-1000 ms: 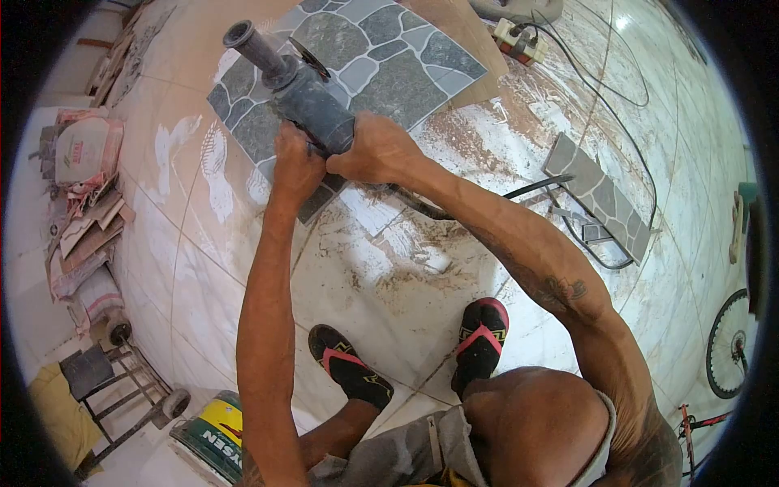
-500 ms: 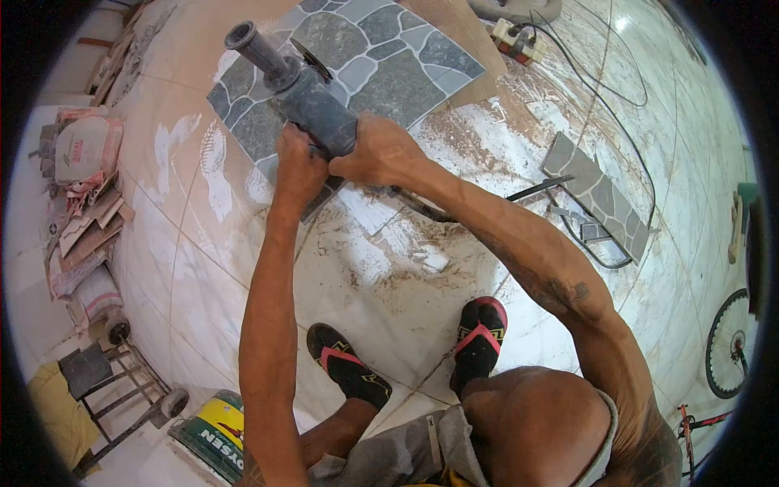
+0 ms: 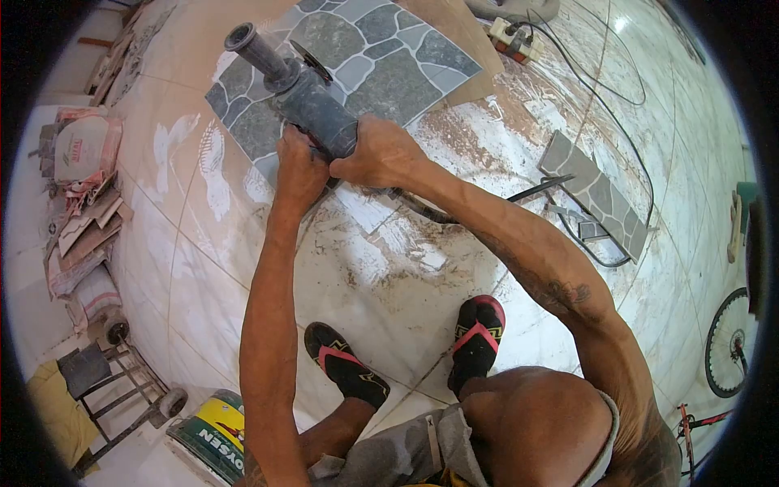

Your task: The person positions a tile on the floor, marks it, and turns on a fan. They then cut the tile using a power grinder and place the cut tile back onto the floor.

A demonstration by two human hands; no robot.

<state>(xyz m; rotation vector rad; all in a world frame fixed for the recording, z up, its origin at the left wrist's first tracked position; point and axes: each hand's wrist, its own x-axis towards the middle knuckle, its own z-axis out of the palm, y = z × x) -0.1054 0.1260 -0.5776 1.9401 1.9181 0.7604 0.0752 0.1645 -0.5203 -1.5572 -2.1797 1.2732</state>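
Angle grinder (image 3: 323, 109) is sitting over a stone-patterned tile (image 3: 389, 85); my left hand (image 3: 300, 166) is gripping its near end, curled tight, my right hand (image 3: 377, 152) is clasping it alongside; farther right, a tile strip (image 3: 602, 193) is lying on the floor (image 3: 398, 321).

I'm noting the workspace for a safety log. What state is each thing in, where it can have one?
Left hand, closed on the power tool
Right hand, closed on the power tool
Power tool, held in both hands
Disc, over the large tile; spinning or still, cannot tell
Large tile, lying flat
Tile strip, lying on the floor
Floor, dusty
Socket block, appears plugged into
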